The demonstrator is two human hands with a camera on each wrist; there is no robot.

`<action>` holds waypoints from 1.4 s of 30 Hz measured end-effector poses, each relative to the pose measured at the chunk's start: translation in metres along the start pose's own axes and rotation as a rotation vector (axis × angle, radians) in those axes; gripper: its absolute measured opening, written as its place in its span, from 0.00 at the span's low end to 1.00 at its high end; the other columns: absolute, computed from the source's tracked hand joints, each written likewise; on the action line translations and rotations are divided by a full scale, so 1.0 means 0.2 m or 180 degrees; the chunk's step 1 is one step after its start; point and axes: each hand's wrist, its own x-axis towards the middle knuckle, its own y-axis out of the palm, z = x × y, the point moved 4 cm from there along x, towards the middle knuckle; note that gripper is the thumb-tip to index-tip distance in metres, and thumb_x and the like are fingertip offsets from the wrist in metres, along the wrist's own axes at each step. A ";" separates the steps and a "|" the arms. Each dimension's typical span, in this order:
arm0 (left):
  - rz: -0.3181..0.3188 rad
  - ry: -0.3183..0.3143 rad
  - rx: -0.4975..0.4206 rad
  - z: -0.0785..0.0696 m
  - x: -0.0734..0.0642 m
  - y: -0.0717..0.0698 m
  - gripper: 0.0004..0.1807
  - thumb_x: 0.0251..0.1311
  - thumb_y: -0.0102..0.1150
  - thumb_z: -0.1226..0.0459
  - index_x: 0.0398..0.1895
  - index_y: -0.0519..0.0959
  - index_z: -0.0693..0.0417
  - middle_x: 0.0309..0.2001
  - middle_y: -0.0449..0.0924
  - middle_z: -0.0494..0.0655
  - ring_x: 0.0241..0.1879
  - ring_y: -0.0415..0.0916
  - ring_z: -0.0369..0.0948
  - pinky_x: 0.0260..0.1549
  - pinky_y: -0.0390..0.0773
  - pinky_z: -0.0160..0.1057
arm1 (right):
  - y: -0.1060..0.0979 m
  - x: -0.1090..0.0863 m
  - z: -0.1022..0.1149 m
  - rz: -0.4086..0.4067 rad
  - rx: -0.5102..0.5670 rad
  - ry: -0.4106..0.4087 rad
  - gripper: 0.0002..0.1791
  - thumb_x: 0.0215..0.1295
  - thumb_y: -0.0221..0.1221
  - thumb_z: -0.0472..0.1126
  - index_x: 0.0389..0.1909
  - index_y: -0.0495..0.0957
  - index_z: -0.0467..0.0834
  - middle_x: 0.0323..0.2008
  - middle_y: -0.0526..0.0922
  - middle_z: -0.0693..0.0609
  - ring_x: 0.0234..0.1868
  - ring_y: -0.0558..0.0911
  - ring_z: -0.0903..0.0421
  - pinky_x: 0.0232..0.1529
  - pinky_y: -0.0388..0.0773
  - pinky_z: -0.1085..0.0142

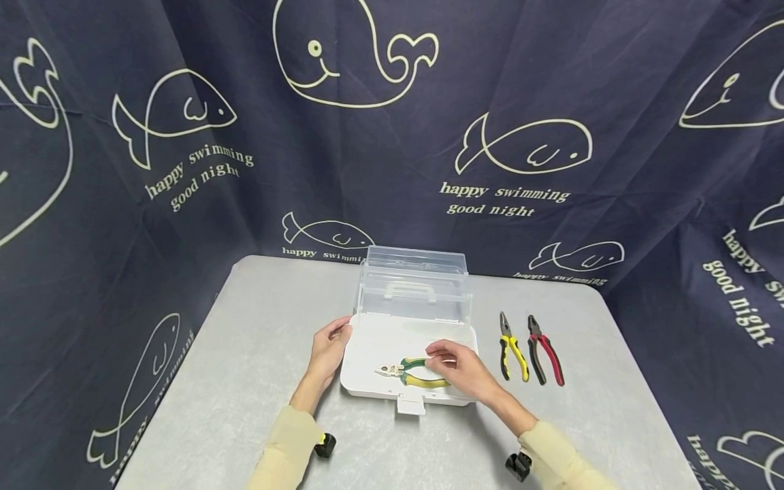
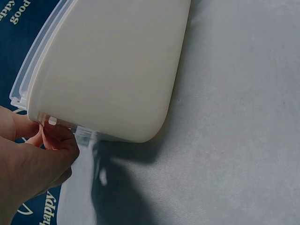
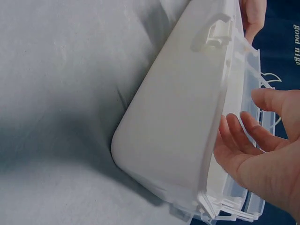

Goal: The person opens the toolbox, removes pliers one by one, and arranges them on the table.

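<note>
A white storage box [image 1: 373,333] stands on the table with its clear lid [image 1: 416,262] raised at the back. Combination pliers [image 1: 427,382] with green and yellow handles lie inside it, jaws pointing left. At the box's left rear corner, my left hand [image 1: 327,348] pinches the edge; its thumb and bent fingers show in the left wrist view. My right hand [image 1: 462,371] is over the box's right side, above the handle ends, which it partly hides. In the right wrist view, its fingers [image 3: 253,131] are loosely bent and apart, with nothing between them.
To the right of the box lie long-nose pliers [image 1: 505,333] with yellow and black handles, beside pliers [image 1: 535,333] with red and black handles. The box's front latch [image 1: 410,405] hangs down. A dark blue printed curtain [image 1: 404,156] encloses the grey table [image 1: 245,354].
</note>
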 end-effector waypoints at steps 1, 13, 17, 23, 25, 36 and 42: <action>0.0002 0.0003 0.0001 0.00 0.00 0.00 0.20 0.75 0.55 0.67 0.64 0.76 0.69 0.57 0.78 0.62 0.56 0.76 0.50 0.47 0.77 0.31 | 0.01 0.00 0.00 0.0008 -0.0003 0.0003 0.15 0.70 0.63 0.34 0.51 0.78 0.28 0.47 0.84 0.35 0.47 0.85 0.44 0.54 0.82 0.58; -0.0056 -0.0042 0.0088 0.02 0.01 -0.01 0.18 0.74 0.56 0.68 0.62 0.79 0.66 0.54 0.79 0.58 0.51 0.77 0.44 0.46 0.78 0.31 | 0.07 0.03 -0.04 0.0048 -0.0159 0.0182 0.16 0.69 0.63 0.34 0.53 0.78 0.28 0.50 0.83 0.35 0.54 0.82 0.37 0.60 0.76 0.45; -0.0059 -0.0057 0.0089 0.02 0.01 0.00 0.18 0.74 0.55 0.68 0.63 0.78 0.66 0.55 0.79 0.58 0.51 0.77 0.45 0.46 0.77 0.31 | 0.09 0.03 -0.06 0.0061 -0.0227 0.0224 0.17 0.69 0.64 0.35 0.53 0.79 0.30 0.50 0.84 0.35 0.55 0.81 0.36 0.61 0.76 0.44; -0.0060 -0.0081 0.0094 0.02 0.01 0.00 0.18 0.74 0.55 0.68 0.63 0.78 0.65 0.55 0.79 0.58 0.52 0.77 0.46 0.47 0.77 0.32 | 0.10 0.04 -0.10 0.0073 -0.0397 0.0283 0.18 0.68 0.65 0.37 0.54 0.80 0.32 0.51 0.84 0.37 0.55 0.82 0.36 0.60 0.75 0.41; -0.0055 -0.0073 0.0088 0.02 0.01 0.00 0.18 0.74 0.55 0.68 0.63 0.78 0.65 0.56 0.79 0.58 0.52 0.77 0.46 0.47 0.77 0.31 | 0.10 0.04 -0.10 0.0079 -0.0468 0.0276 0.18 0.67 0.66 0.37 0.54 0.80 0.33 0.51 0.85 0.37 0.54 0.82 0.37 0.60 0.74 0.40; 0.0005 -0.0055 0.0114 -0.03 -0.01 0.01 0.19 0.74 0.52 0.71 0.64 0.75 0.73 0.57 0.77 0.66 0.51 0.76 0.48 0.45 0.78 0.33 | 0.15 0.07 -0.09 0.0213 -0.0660 0.0133 0.23 0.61 0.71 0.34 0.56 0.79 0.32 0.53 0.84 0.39 0.58 0.80 0.38 0.62 0.72 0.43; -0.0024 -0.0022 0.0059 0.00 0.00 0.01 0.19 0.75 0.54 0.70 0.64 0.76 0.70 0.58 0.77 0.64 0.52 0.76 0.47 0.44 0.76 0.28 | 0.17 0.08 -0.10 0.0295 -0.0672 0.0116 0.25 0.57 0.72 0.32 0.55 0.79 0.31 0.53 0.83 0.38 0.59 0.78 0.36 0.63 0.70 0.40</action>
